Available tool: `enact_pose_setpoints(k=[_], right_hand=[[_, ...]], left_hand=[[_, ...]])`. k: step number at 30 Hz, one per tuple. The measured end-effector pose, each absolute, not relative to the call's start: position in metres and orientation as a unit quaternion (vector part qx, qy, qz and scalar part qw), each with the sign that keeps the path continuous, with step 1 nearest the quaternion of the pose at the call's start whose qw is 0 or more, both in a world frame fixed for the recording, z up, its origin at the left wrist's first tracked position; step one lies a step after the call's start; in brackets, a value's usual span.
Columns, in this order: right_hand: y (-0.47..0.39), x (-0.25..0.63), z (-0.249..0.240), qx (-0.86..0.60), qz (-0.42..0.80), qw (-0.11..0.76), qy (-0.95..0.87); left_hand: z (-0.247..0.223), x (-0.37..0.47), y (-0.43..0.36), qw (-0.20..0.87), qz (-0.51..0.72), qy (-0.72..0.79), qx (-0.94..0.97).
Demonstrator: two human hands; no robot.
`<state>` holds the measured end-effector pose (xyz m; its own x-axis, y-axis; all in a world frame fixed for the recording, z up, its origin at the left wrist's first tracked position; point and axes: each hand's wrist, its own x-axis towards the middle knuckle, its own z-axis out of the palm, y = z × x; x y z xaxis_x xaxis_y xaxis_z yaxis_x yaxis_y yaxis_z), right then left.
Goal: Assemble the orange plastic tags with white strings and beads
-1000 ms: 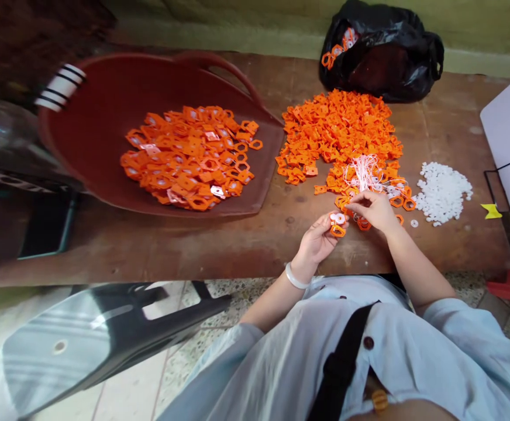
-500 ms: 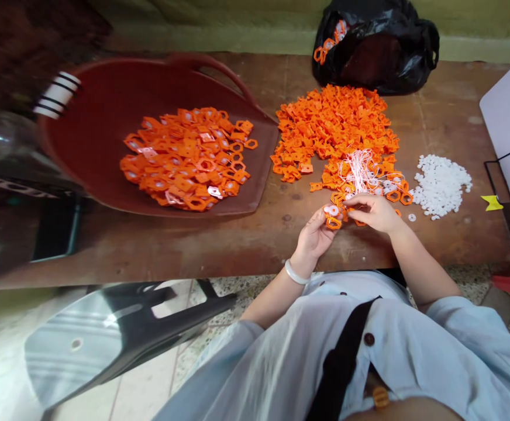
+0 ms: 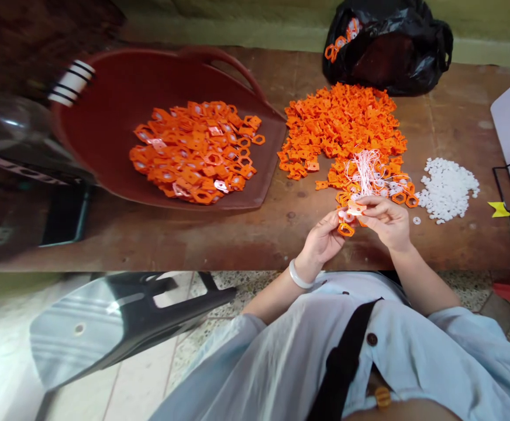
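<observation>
My left hand pinches an orange hexagonal plastic piece that has a white round part on it. Close beside it, my right hand holds a small flat orange plastic piece between thumb and fingers, at or against the left hand's piece; whether they touch I cannot tell. Just beyond the fingers lies a bundle of white strings on top of a large heap of orange pieces. To the right is a pile of small white round parts, with one loose white disc nearby.
A dark red tub at left holds many assembled orange pieces. A black plastic bag stands at the back. A phone lies at the left, a yellow scrap at the right. A grey stool stands below the table.
My right hand now has a flat orange piece raised to the left hand's piece; before, its fingers were low at the heap's edge. The whole view has shifted slightly.
</observation>
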<state>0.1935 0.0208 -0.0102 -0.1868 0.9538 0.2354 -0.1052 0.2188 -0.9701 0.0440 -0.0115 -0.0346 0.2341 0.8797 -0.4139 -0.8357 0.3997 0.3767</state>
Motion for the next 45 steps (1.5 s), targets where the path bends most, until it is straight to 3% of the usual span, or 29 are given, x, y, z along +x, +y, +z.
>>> enact_pose_setpoints(k=[23,45], right_hand=[[0.017,0.201,-0.036,-0.373,0.551,0.496,-0.557],[0.023,0.203,-0.033,-0.386,0.496,0.475,-0.616]], left_hand=[[-0.023,0.047,-0.013,0.787,0.539,0.296,0.045],[-0.028,0.043,-0.013,0.77,0.543,0.329,0.057]])
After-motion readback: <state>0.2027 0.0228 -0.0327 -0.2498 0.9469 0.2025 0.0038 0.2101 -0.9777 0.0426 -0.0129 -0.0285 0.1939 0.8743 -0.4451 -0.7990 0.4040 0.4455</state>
